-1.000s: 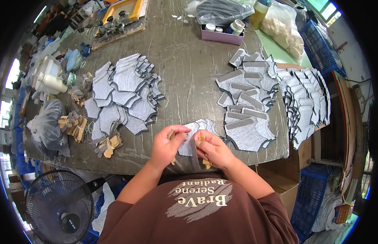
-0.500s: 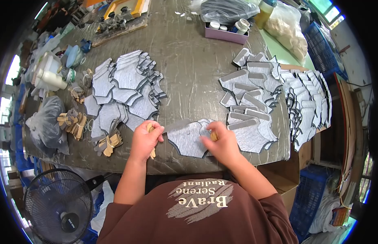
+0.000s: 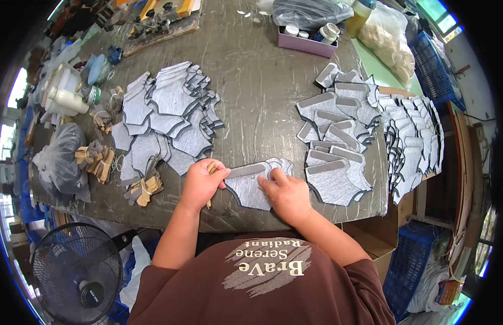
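My left hand [image 3: 203, 185] is closed around a few narrow tan strips [image 3: 210, 172], its fingertips at the left end of a dark grey strip [image 3: 246, 170]. That strip lies along the upper edge of a grey fabric-like cut piece [image 3: 249, 189] with a dark border and curved cut-outs. My right hand [image 3: 288, 195] rests on the piece's right part, fingers curled and fingertips down on its surface. Anything inside those curled fingers is hidden. Similar pieces [image 3: 332, 176] bearing grey strips are spread to the right. Plain ones [image 3: 170, 100] lie in overlapping stacks to the left.
Tied bundles of tan strips [image 3: 147, 187] and a clear plastic bag [image 3: 62, 162] line the table's left side. A purple box [image 3: 305, 46] with small jars stands at the back. More cut pieces [image 3: 411, 141] lie beyond the right edge. A black fan [image 3: 78, 271] is at lower left.
My right hand has come down onto the piece, and the tan bit seen in it earlier is out of sight. The dark grey strip, blurred before, now lies along the piece's upper edge.
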Demonstrator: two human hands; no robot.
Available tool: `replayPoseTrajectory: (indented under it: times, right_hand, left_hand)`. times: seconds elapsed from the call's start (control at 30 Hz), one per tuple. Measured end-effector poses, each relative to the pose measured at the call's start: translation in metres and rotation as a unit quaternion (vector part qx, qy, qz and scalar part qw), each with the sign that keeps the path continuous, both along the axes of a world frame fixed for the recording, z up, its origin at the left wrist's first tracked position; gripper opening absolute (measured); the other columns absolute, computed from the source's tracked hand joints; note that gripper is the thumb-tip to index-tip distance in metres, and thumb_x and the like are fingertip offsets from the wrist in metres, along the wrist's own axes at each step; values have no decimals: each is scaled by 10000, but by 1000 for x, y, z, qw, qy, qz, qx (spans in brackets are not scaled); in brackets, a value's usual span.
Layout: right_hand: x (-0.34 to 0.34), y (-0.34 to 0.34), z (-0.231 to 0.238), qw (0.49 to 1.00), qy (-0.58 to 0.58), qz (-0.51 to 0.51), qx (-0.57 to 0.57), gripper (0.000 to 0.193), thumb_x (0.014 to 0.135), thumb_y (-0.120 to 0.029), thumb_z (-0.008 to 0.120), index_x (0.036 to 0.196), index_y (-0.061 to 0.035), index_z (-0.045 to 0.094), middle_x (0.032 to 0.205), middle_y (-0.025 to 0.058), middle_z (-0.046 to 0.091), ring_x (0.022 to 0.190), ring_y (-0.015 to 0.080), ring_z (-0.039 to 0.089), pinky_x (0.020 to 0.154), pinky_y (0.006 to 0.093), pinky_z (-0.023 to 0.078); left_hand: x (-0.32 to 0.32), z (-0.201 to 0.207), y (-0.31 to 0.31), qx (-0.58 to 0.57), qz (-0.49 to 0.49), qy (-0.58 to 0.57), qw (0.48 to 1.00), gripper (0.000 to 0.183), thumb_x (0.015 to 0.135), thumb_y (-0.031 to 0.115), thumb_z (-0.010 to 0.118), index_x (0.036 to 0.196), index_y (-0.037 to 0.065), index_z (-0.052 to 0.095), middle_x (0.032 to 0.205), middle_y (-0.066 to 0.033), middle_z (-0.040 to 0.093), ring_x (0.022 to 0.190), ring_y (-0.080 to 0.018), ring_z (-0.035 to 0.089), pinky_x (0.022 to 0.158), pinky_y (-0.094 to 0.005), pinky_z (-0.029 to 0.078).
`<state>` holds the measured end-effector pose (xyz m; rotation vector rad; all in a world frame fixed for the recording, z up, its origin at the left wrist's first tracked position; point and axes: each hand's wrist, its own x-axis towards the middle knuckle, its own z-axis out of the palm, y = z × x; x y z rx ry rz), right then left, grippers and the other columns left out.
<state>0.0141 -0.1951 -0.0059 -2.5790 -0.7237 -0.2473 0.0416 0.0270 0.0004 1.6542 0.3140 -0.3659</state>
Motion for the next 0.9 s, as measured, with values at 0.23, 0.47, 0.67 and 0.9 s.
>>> replayPoseTrajectory:
  times: [0.23, 0.47, 0.67, 0.9]
  right_hand:
    - [0, -1, 0, 999, -1, 12, -38, 179, 756, -143, 641, 931, -113, 668, 1155, 5, 609, 606, 163, 598, 514, 316, 471]
    - [0, 0, 3, 998, 2, 14, -58, 283, 705, -108, 587, 982, -118, 644, 1148, 1, 615, 604, 152, 601, 526, 309, 481]
    - [2, -6, -4, 999, 29, 8, 31, 287, 712, -101, 633, 999, -111, 628, 1157, 37, 603, 664, 196, 627, 547, 331, 505]
    - [11, -3, 14, 946, 191, -79, 249, 279, 747, -122, 720, 1006, -53, 642, 1006, 108, 613, 765, 286, 629, 653, 360, 505]
  left_hand:
    - [1, 3, -2, 44, -2, 14, 999, 92, 797, 63, 686, 785, 24, 603, 655, 3, 588, 519, -63, 540, 489, -199, 409]
    - [-1, -11, -2, 163, -45, -67, 983, 87, 791, 58, 681, 768, 5, 616, 651, -8, 593, 551, -72, 537, 514, -223, 411]
    - [-4, -11, -4, 235, -69, -241, 939, 81, 780, 11, 661, 774, -14, 584, 730, -25, 571, 624, -74, 494, 560, -234, 396]
    - [-24, 6, -8, -79, 1, -176, 981, 133, 815, -65, 615, 829, 36, 530, 862, -79, 627, 596, -43, 492, 508, -186, 410]
